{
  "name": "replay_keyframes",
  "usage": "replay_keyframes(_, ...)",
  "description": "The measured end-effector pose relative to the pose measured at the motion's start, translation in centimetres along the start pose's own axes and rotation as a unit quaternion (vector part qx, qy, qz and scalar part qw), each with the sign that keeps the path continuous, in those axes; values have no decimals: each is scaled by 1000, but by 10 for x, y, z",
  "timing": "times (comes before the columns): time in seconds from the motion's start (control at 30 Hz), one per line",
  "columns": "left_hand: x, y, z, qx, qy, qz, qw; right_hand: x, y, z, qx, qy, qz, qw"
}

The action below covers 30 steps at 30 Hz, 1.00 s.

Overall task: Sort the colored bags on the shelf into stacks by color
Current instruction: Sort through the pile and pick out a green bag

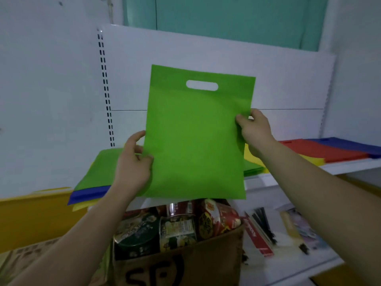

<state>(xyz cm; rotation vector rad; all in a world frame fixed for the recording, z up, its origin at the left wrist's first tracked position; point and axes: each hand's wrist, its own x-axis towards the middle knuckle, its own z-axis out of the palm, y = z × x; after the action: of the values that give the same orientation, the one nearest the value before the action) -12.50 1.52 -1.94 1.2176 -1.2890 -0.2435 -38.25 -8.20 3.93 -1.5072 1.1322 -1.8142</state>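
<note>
Holding: you have the green bag upright and flat in the air, in front of the white back panel, with its cut-out handle at the top.
Left hand: your left hand grips the bag's left edge low down, with the thumb on the front face and the fingers curled round behind.
Right hand: your right hand pinches the right edge, higher up than the left.
Shelf: the white shelf runs behind the held bag, from left to right.
Left pile: behind your left hand a second green bag lies on top of a blue bag and a yellow bag; their corners hang over the shelf front.
Right pile: past your right wrist a yellow sheet, a red bag and a dark blue bag lie flat and overlap.
Green edges: thin green layers show just right of the held bag, lying on yellow.
Below: a cardboard box full of snack packs and tins sits under the held bag.
</note>
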Motion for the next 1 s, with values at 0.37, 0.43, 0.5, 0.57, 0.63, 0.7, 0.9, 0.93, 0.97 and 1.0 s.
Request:
replay_keyframes(0.37,-34,50,151,-37,-31,-11,999,40,26,-152,-26,55,-1,998)
replay_keyframes(0.43,-38,51,167,-33,-28,-12,999,47,33,-164,-29,45,15,998)
replay_keyframes(0.5,-40,52,174,-25,-31,-20,999,54,40,-168,-29,28,37,999)
replay_keyframes(0.57,-37,52,173,-9,-31,-25,999,58,47,-164,-29,4,44,999)
replay_keyframes(0.63,-30,49,167,10,-22,-26,999,61,53,-155,-23,-24,43,999)
replay_keyframes(0.7,-21,44,158,26,-17,-28,999,65,59,-139,-21,-44,47,998)
replay_keyframes(0.9,8,25,129,62,-18,-45,997,85,73,-78,-26,-50,60,997)
replay_keyframes(0.93,13,20,124,71,-22,-45,996,89,75,-69,-35,-50,56,997)
replay_keyframes(0.97,16,17,119,87,-29,-45,995,91,77,-61,-47,-50,53,996)
replay_keyframes(1.0,20,13,115,108,-38,-45,992,95,80,-53,-60,-51,53,996)
